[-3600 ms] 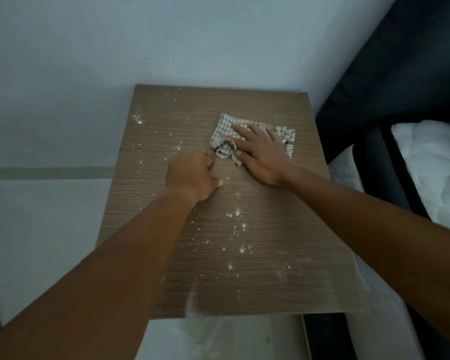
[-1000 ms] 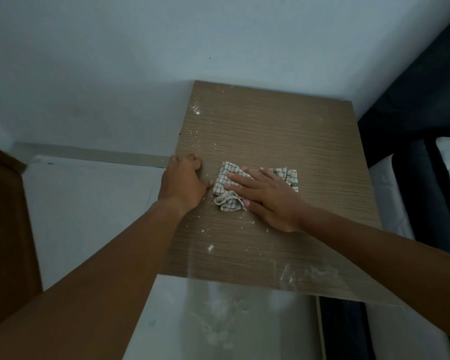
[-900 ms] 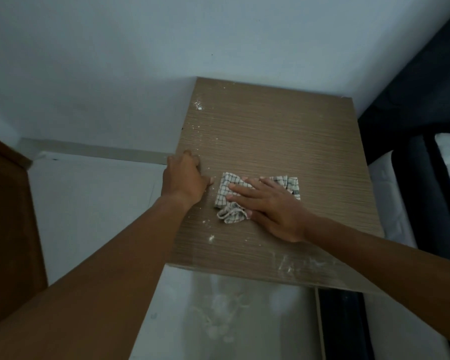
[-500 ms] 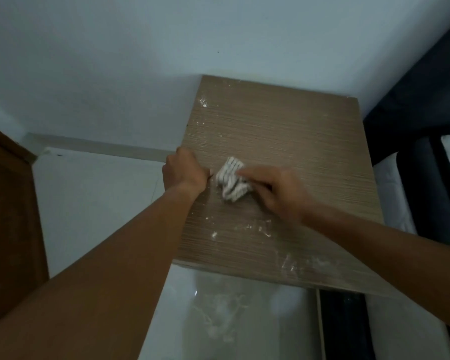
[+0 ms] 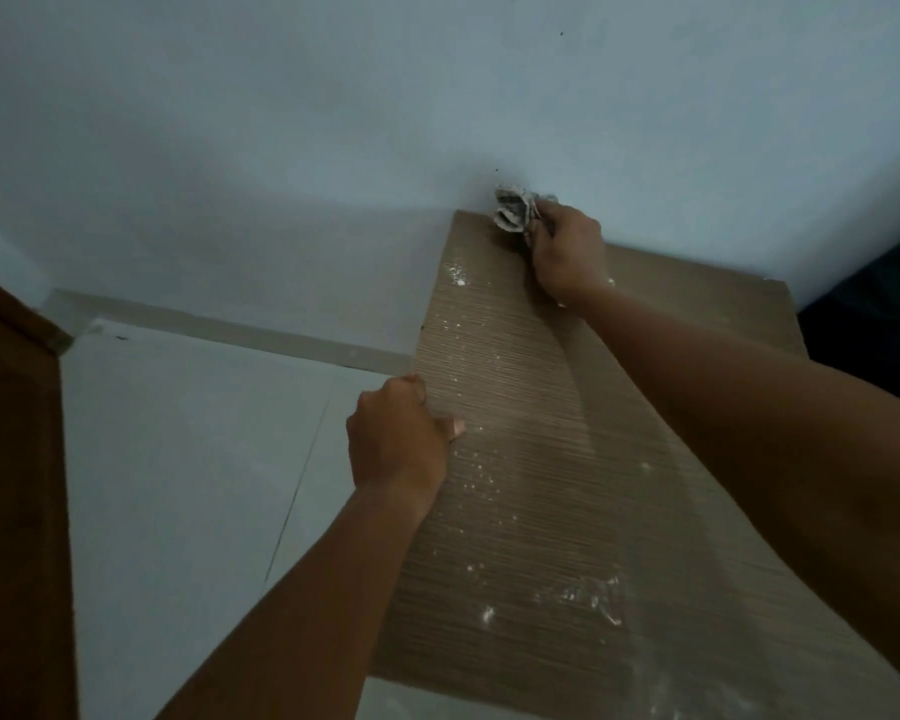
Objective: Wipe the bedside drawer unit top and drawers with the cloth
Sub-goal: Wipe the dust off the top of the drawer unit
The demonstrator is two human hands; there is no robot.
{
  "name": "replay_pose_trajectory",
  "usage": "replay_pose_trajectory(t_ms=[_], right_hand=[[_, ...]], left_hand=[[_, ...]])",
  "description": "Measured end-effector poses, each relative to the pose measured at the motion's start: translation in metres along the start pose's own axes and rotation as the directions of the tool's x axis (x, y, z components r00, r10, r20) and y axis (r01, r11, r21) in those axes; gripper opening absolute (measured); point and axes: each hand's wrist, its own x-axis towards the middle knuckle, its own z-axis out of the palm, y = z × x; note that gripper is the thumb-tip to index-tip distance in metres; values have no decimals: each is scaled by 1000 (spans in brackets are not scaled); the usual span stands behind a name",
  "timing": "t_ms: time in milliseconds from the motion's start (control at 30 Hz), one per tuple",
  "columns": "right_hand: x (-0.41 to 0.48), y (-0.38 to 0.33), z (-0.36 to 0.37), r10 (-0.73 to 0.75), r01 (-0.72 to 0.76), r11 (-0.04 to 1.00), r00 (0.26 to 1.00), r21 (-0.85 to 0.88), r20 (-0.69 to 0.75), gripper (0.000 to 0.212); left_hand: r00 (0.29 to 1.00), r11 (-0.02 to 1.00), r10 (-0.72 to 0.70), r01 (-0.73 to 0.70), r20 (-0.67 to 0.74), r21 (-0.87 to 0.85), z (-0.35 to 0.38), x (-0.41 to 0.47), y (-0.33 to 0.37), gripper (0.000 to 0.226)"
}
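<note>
The wood-grain top of the bedside drawer unit point(image 5: 552, 459) fills the right half of the view, speckled with white dust and smears. My right hand point(image 5: 567, 252) grips the bunched checked cloth point(image 5: 513, 210) at the top's far left corner, close to the wall. My left hand point(image 5: 396, 439) holds the top's left edge, fingers curled over it and thumb lying on the surface. The drawers are out of view.
A pale wall point(image 5: 333, 122) stands right behind the unit. Light floor tiles point(image 5: 193, 459) lie to the left, with a brown wooden door or panel point(image 5: 11, 485) at the far left. A dark bed frame point(image 5: 874, 314) is at the right edge.
My right hand bunched up the cloth and carried it from the middle of the top to the far left corner. My left hand stayed on the left edge. The camera view shifted left.
</note>
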Motion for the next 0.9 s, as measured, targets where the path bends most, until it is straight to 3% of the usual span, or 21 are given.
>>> replay_pose_trajectory(t_ms=[67, 200, 567, 733, 867, 900], right_hand=[[8, 5, 21, 9, 8, 994, 989, -113, 150, 42], [10, -3, 48, -97, 168, 944, 964, -283, 248, 50], [-56, -35, 43, -356, 485, 852, 812, -196, 462, 46], [-116, -35, 33, -398, 549, 817, 760, -179, 514, 47], [-159, -39, 23, -426, 574, 809, 723, -129, 544, 48], [-172, -40, 20, -432, 579, 807, 713, -115, 552, 47]], left_hand=[[1000, 1000, 10, -10, 7, 0, 2, 2, -2, 28], [1000, 1000, 13, -13, -8, -6, 3, 5, -5, 28], [999, 999, 49, -49, 18, 0, 2, -1, -16, 39], [993, 984, 25, -4, 112, -179, -4, -19, -32, 64], [996, 960, -63, 79, 67, -269, -10, -43, -37, 27], [992, 933, -113, 127, 63, -336, -13, -49, -36, 27]])
